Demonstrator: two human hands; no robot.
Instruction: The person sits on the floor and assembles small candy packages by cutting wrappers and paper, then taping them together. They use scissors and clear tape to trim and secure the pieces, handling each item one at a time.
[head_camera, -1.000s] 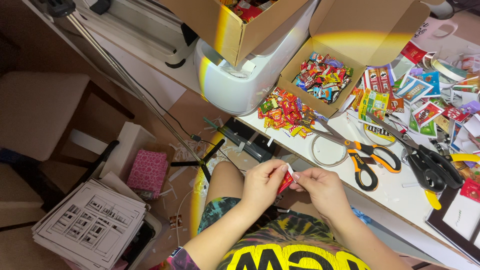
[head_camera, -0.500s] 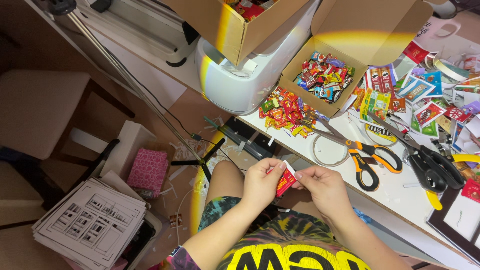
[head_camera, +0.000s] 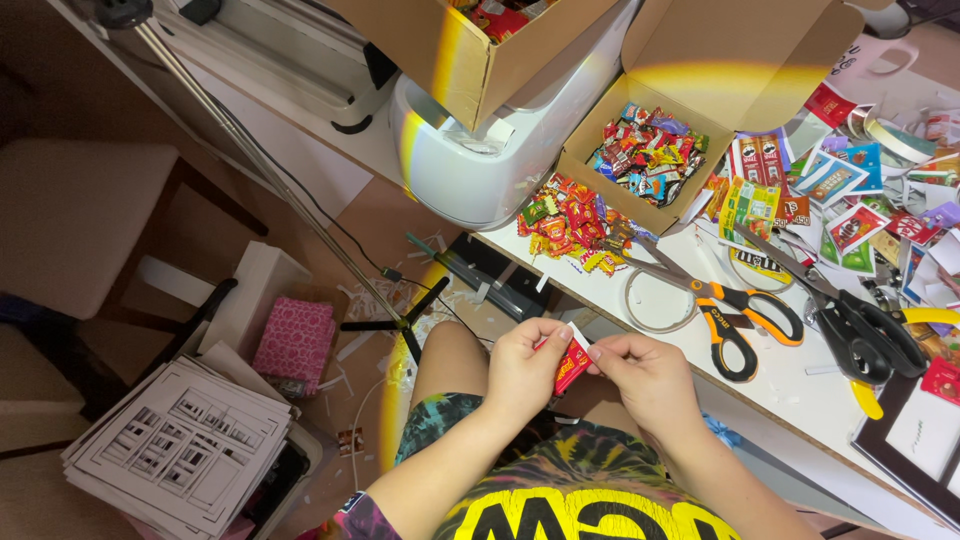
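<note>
Head view: white table (head_camera: 800, 390) cluttered, brown floor (head_camera: 380, 220) littered.

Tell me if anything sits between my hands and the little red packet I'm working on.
Nothing visible does. The small red packet is already pinched between the fingers of the left hand and the right hand, held over the lap, short of the table edge.

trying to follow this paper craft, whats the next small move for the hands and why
Probably press the loose white flap flat: both hands, left hand and right hand, pinch the small red paper packet above the lap, and its white corner sticks up between the fingertips.
</note>
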